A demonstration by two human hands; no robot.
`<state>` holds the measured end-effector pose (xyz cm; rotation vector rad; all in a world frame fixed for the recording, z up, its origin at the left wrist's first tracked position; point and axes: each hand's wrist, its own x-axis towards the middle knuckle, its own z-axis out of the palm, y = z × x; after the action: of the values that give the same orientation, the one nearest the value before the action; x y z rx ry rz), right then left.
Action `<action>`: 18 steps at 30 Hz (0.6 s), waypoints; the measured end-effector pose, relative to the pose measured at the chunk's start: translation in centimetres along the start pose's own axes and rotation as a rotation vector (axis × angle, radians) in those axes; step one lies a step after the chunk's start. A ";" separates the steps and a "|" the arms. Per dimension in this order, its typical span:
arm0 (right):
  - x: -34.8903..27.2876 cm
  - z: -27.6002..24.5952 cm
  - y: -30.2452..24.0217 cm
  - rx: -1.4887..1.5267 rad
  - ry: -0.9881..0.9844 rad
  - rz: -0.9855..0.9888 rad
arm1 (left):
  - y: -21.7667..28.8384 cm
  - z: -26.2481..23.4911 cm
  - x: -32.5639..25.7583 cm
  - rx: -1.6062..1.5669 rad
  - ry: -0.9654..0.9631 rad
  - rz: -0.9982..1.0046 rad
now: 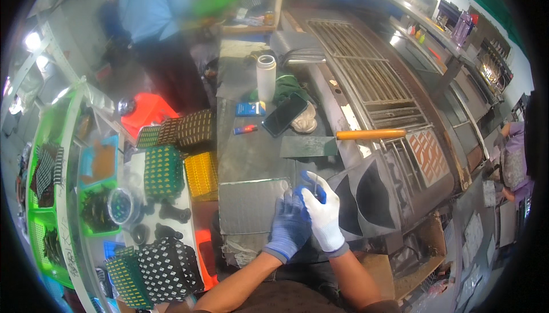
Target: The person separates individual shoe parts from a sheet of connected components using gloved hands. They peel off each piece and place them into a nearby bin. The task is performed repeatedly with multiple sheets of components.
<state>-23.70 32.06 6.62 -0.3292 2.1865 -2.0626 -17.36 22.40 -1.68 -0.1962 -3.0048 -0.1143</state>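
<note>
My left hand (289, 225), in a blue-grey glove, reaches over the right edge of a flat grey panel (247, 209), its fingers stretched forward and close together. Right beside it is my right hand (323, 212), in a white glove with blue fingertips. Its thumb and fingers curl into a pinch; whatever lies between them is too small to make out. The fingertips of both hands nearly meet. To the right of them lies a grey sheet with black curved shapes (367, 196). Beyond the hands is a dark green block (309, 147).
An orange wooden stick (370, 134) lies past the block. Farther back are a phone (285, 114), a white bottle (266, 78) and a blue packet (250, 109). Patterned pieces (166, 270) and green baskets (43, 198) fill the left. A person (157, 10) stands at the far left.
</note>
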 end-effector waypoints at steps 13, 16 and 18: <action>0.8 -0.2 2.3 0.090 0.031 0.006 | -2.7 -3.0 -2.7 -0.556 -0.089 -0.232; 0.3 0.3 5.0 -0.370 -0.099 -0.006 | -10.6 -3.1 -5.1 -0.239 0.137 -0.407; -0.3 1.4 6.3 -0.730 -0.306 0.138 | -11.5 -2.1 -5.1 0.026 0.243 -0.462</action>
<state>-23.59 31.13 0.20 -0.4942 2.5724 -0.9956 -13.65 10.17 -1.01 0.4814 -2.7471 -0.1317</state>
